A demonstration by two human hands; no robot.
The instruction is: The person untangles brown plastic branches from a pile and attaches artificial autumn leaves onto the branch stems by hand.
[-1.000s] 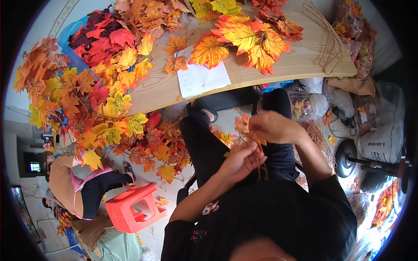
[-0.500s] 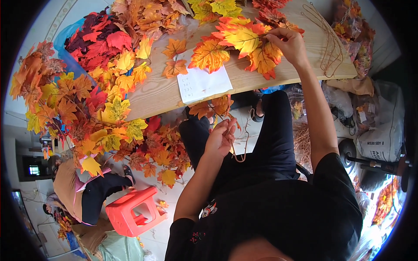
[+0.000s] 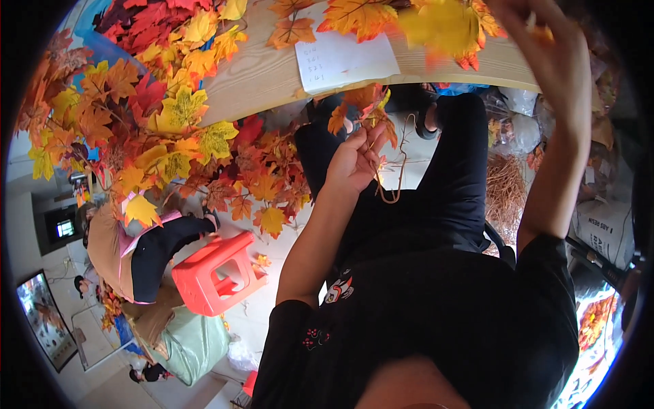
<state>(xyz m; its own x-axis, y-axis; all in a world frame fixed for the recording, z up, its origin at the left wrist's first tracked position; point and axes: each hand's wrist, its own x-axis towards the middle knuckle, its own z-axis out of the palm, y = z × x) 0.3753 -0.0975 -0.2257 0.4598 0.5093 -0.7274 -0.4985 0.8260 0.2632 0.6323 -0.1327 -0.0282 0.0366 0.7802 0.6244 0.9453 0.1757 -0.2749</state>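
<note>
My left hand (image 3: 355,160) is closed around a thin brown stem (image 3: 390,198), which bends down in a loop over my lap. Orange artificial maple leaves (image 3: 360,99) stand out from the fingers, just below the table's edge. At the top right my right hand (image 3: 548,51) is smeared by motion, and the picture's edge cuts off its fingertips. Left of it is a blurred yellow maple leaf (image 3: 439,28), above the table; whether the fingers touch it is unclear. An orange-red leaf (image 3: 357,19) lies on the table beside it.
A handwritten white paper (image 3: 347,61) lies on the wooden table (image 3: 248,82). Heaped leaf garlands (image 3: 177,112) hang over its left side. On the floor stand a red plastic stool (image 3: 214,276) and plastic bags (image 3: 521,129). Another person (image 3: 157,252) is at the left.
The view has shifted, so the table sits higher in the picture. My right hand has moved right, and the yellow leaf has moved nearer. My left hand keeps hold of the stem.
</note>
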